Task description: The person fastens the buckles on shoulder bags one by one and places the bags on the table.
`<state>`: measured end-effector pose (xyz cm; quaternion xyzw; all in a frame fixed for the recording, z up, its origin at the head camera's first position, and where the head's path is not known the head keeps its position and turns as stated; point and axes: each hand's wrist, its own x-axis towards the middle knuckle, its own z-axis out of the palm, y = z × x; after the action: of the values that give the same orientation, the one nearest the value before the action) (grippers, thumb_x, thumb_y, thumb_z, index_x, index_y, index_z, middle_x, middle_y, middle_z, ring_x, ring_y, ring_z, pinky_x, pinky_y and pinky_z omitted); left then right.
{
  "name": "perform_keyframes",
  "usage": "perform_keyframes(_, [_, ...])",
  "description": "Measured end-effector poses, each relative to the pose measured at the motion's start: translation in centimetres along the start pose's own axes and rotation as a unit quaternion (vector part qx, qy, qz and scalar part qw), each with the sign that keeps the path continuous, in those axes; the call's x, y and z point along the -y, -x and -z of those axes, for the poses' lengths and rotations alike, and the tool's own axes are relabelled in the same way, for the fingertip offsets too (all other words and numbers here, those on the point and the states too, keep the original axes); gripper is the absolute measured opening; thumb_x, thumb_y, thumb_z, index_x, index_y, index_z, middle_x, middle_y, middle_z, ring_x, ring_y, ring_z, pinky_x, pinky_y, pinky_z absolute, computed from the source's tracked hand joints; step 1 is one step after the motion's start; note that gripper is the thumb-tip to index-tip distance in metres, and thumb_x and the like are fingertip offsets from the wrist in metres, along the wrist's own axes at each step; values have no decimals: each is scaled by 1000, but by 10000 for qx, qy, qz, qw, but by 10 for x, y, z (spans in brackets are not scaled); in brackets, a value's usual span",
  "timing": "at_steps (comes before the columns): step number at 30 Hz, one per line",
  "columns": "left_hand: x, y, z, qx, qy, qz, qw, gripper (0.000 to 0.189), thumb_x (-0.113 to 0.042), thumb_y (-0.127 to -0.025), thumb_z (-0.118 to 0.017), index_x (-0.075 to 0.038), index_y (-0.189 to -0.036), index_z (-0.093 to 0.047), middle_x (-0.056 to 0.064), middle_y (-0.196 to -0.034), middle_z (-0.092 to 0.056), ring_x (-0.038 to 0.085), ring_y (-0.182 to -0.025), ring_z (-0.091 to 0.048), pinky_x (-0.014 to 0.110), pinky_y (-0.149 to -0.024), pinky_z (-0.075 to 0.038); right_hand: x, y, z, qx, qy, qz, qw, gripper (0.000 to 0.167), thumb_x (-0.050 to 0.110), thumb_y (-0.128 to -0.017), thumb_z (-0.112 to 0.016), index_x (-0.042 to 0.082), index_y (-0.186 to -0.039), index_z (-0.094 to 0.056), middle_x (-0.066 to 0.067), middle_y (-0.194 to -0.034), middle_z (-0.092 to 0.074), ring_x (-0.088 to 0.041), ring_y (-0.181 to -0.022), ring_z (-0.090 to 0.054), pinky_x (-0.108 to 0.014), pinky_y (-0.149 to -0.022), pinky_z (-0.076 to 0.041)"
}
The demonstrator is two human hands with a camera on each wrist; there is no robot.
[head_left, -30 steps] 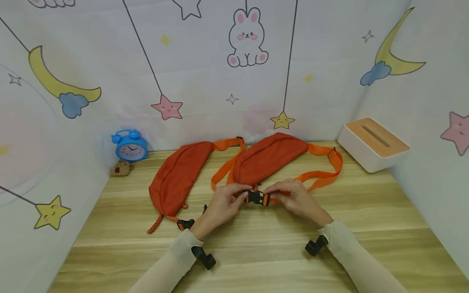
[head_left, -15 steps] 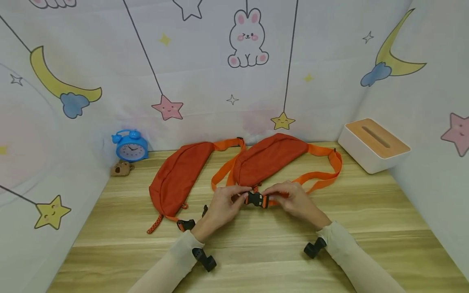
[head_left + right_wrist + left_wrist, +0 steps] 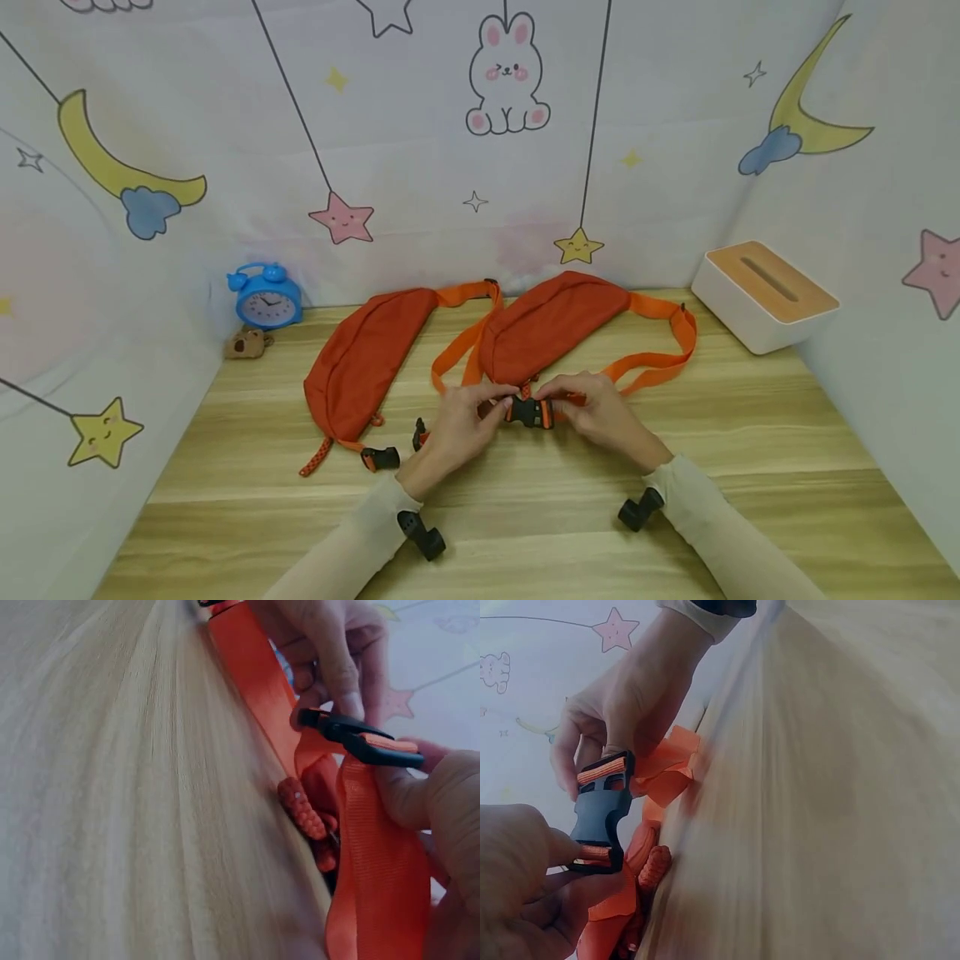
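Note:
Two red-orange waist bags lie at the back of the table, the left bag (image 3: pixel 367 358) beside the right bag (image 3: pixel 555 325). My left hand (image 3: pixel 463 425) pinches one end of the right bag's black side-release buckle (image 3: pixel 529 412), while my right hand (image 3: pixel 603 417) holds its other end by the orange strap. Its two halves sit joined in line in the left wrist view, where the buckle (image 3: pixel 598 814) is seen face on. Orange webbing (image 3: pixel 382 862) hangs from the right-hand end in the right wrist view.
The left bag's parted buckle pieces, a black buckle half (image 3: pixel 381 457) and a second buckle end (image 3: pixel 420 434), lie near my left wrist. A blue alarm clock (image 3: pixel 268 297) and a small brown figure (image 3: pixel 248 343) stand back left; a white tissue box (image 3: pixel 765 296) is back right.
Both hands and the buckle have shifted slightly towards me, the left hand also a little to the right. The grip on both ends stays; the bags lie as before.

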<state>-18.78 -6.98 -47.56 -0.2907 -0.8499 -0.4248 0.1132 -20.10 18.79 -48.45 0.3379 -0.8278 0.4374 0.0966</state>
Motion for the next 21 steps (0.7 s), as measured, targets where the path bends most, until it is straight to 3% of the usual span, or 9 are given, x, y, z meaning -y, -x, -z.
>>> perform_keyframes(6, [-2, -3, 2, 2, 166, 132, 9998, 17, -7, -100, -75, -4, -115, -82, 6, -83, -80, -1, -62, -59, 16, -55, -47, -2, -1, 7, 214, 374, -73, 9990, 37, -11, -90, -76, 15, -116, -82, 3, -111, -84, -15, -106, -78, -37, -91, -63])
perform_keyframes(11, [-2, -3, 4, -39, 122, 221, 9997, 17, -9, -100, -75, -5, -115, -82, 4, -82, -79, -1, -61, -57, 17, -54, -45, -1, -1, 16, 626, 238, -125, 9977, 34, 1, -96, -77, 13, -127, -78, 3, -123, -81, -19, -116, -76, -45, -101, -61])
perform_keyframes(16, [-1, -3, 3, -73, 67, 241, 9997, 16, -8, -100, -74, -4, -114, -82, 5, -81, -79, -3, -60, -55, 16, -54, -44, -1, 1, 22, 880, 29, -199, 9959, 35, 14, -98, -79, 18, -132, -76, 3, -129, -79, -18, -122, -74, -43, -106, -58])
perform_keyframes(21, [0, -3, 3, -80, 36, 343, 9994, 16, -8, -100, -74, -5, -114, -82, 4, -82, -79, -1, -59, -54, 16, -53, -42, -3, 1, 20, 831, -27, -173, 9964, 36, 15, -96, -81, 19, -131, -76, 4, -128, -79, -13, -119, -74, -36, -103, -60])
